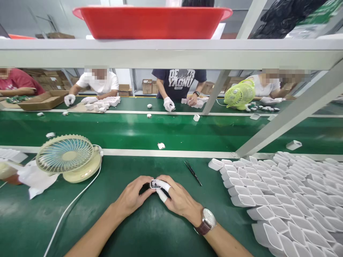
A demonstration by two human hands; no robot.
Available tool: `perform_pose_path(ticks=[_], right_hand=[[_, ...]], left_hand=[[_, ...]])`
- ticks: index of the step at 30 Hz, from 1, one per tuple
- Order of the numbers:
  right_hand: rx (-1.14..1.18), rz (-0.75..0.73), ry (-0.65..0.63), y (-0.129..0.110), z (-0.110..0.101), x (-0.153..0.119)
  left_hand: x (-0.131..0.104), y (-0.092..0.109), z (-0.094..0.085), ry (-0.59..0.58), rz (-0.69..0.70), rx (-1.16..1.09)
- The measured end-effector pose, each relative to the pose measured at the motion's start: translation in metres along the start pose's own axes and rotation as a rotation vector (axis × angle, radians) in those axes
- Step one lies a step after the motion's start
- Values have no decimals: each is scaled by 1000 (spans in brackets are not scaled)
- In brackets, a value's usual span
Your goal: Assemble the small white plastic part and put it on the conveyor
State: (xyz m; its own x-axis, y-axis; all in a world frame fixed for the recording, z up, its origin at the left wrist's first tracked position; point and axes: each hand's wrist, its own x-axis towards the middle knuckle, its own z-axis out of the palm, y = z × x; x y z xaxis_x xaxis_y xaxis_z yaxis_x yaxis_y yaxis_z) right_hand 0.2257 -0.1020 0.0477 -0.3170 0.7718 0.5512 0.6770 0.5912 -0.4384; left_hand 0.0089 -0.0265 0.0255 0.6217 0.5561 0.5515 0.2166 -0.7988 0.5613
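Between my two hands, low over the green worktop, is a small white plastic casing (pixel 154 184) with dark parts showing inside its open end. My left hand (pixel 132 197) pinches it from the left with thumb and fingers. From the right, my right hand (pixel 180 198) grips it too, white finger cots covering its thumb and a finger. A watch with a brown strap (pixel 205 228) sits on the right wrist. Black tweezers (pixel 193 173) lie on the worktop beyond the right hand. The underside of the casing is hidden by my fingers.
Many white open-ended casings (pixel 278 200) stand in rows at right. A cream fan (pixel 69 155) with its cable is at left. A green conveyor belt (pixel 128 132) carries small white parts. Overhead, a shelf (pixel 171 57) bears a red tray (pixel 158 23). Co-workers sit opposite.
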Motion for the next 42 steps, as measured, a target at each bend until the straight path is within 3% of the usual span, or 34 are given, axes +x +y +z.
perform_pose_path(ticks=[4, 17, 26, 35, 42], right_hand=[[33, 24, -23, 0, 0, 0], [147, 95, -66, -1, -2, 1], [272, 110, 50, 1, -3, 2], [271, 136, -20, 1, 0, -2], [289, 187, 25, 0, -1, 1]], left_hand=[[-2, 1, 0, -5, -56, 0], [-5, -5, 1, -27, -39, -17], [-2, -7, 0, 5, -8, 16], [2, 0, -3, 5, 74, 4], [-1, -4, 0, 16, -8, -17]])
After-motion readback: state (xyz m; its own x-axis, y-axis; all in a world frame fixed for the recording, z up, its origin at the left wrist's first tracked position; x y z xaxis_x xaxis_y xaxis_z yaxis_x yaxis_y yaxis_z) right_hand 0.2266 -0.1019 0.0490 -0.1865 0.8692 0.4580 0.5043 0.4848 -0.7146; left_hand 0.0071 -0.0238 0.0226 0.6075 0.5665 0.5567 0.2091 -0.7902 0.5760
